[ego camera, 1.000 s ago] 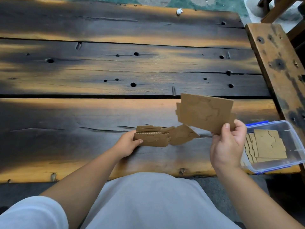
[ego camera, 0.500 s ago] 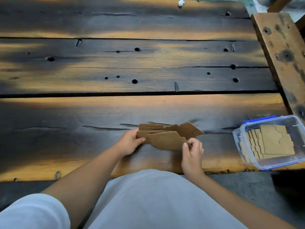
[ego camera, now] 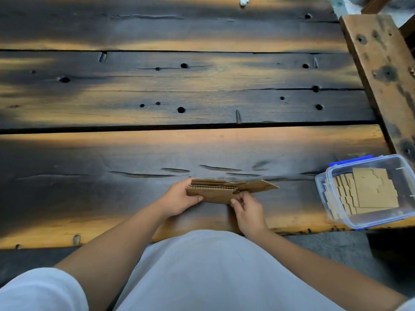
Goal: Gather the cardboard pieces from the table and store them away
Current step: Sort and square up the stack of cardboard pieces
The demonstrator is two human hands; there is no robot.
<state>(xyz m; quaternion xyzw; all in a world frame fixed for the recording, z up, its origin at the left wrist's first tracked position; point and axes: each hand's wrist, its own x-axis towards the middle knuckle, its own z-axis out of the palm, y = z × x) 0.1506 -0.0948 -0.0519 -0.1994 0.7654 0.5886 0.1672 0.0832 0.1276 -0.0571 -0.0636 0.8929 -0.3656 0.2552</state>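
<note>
Item: stack of flat brown corrugated cardboard pieces (ego camera: 215, 191). We find it on the dark, weathered plank desk (ego camera: 157, 90), near the desk's front edge and a little right of the middle of that edge. The pieces are bunched unevenly; one pointed piece juts out of the stack toward the desk's right edge.

Grip, left: we see the left hand (ego camera: 177, 199) at the stack's left end, thumb on the near face and fingers wrapped behind, holding the pieces.

Grip, right: the right hand (ego camera: 248, 208) meets the stack's near right corner, its fingertips (ego camera: 234, 201) curled and pinching the lower edge of the front piece. Both hands lie between the stack and the desk's front edge.

Item: clear plastic rectangular box with a blue rim (ego camera: 332, 205). We place it at the desk's front right corner, overhanging the front edge, well apart from the held stack. Inside lie more brown cardboard pieces (ego camera: 368, 191), flat and overlapped.

Open room: bare planks run from the stack to the box along the front edge, and across the whole middle and far side of the desk. A raised wooden rail (ego camera: 381, 75) bounds the right edge. A small white scrap (ego camera: 243, 1) sits at the far edge.
</note>
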